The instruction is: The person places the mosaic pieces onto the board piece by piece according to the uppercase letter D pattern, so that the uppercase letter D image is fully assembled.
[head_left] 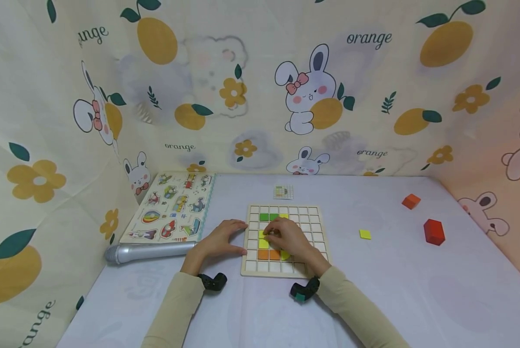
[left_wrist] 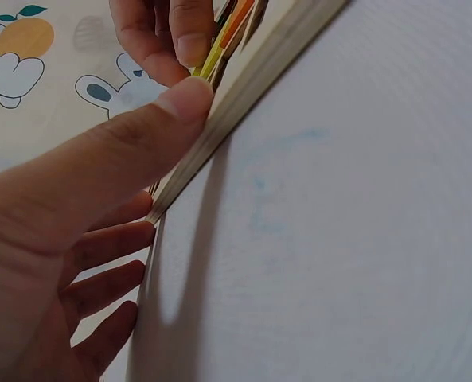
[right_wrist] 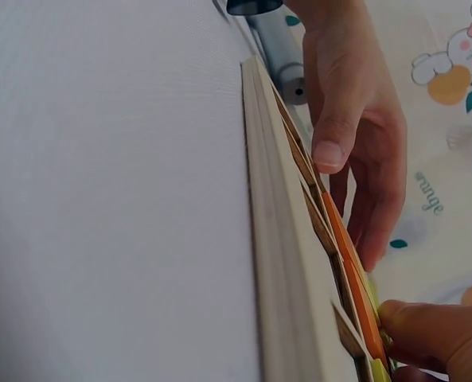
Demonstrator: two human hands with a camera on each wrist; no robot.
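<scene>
A square wooden grid board [head_left: 281, 276] lies on the table, with green, yellow and orange square tiles in some of its cells. My left hand [head_left: 218, 240] rests at the board's left edge, fingers spread and thumb apart; in the left wrist view the thumb tip lies at the wooden rim [left_wrist: 255, 91]. Above the board, my right hand [head_left: 291, 240] pinches at a yellow tile [head_left: 262, 234] in the left part of the grid. Its fingertips partly cover that tile. Orange tiles [head_left: 263, 254] lie in a row nearer to me.
One loose yellow tile [head_left: 365, 234] lies right of the board. Farther right are an orange block [head_left: 411, 201] and a red block [head_left: 434, 232]. A silver microphone [head_left: 151, 252] and a picture-puzzle board [head_left: 168, 208] lie at left. Behind the grid is a small patterned card [head_left: 283, 192].
</scene>
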